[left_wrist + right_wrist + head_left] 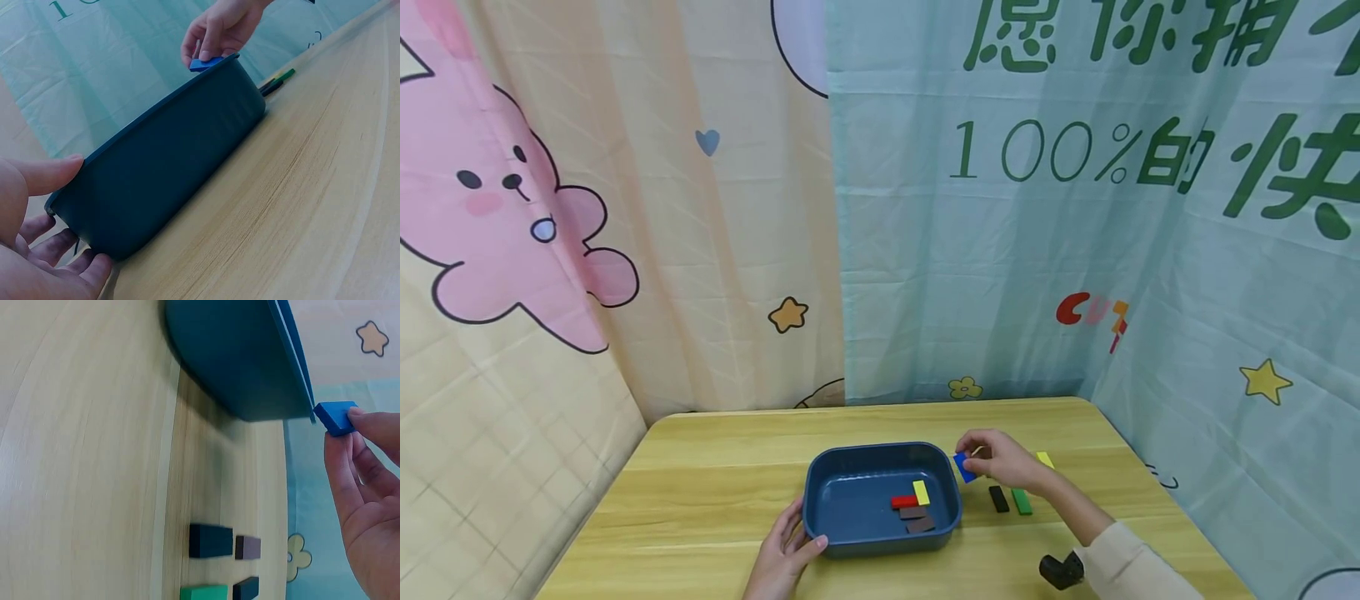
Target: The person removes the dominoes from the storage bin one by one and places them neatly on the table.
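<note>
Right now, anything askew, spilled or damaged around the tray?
Nothing serious. Inside the blue tray, the nearer brown block lies askew to the other brown one, probably just loose placement. No spill or damage shows; the blue block in the right grip looks intact.

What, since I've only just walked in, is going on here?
A person's right hand pinches a blue block beside the rim of a dark blue tub, while the left hand grips the tub's opposite end. Inside lie a red block, a yellow block and two brown blocks. Others lie outside on the table, among them a black block and a green block.
</note>
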Demonstrator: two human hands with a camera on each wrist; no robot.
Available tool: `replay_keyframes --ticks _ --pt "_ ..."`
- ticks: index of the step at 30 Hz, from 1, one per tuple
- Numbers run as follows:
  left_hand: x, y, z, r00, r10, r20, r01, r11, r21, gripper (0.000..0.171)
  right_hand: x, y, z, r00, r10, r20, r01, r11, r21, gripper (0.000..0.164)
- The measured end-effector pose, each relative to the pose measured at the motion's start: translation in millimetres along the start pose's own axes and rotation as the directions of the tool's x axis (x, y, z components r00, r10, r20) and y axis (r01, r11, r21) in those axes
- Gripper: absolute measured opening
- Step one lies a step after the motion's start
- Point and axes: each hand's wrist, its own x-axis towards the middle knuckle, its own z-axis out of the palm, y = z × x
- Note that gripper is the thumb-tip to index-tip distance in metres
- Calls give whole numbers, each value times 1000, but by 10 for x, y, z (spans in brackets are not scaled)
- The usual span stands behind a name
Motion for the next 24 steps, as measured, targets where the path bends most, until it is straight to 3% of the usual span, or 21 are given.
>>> replay_keyframes --ticks 24 --pt "-12 19 -6 1000 -8 -5 8 1000 6 86 -404 398 -328 995 70 -67 -69 998 10 14"
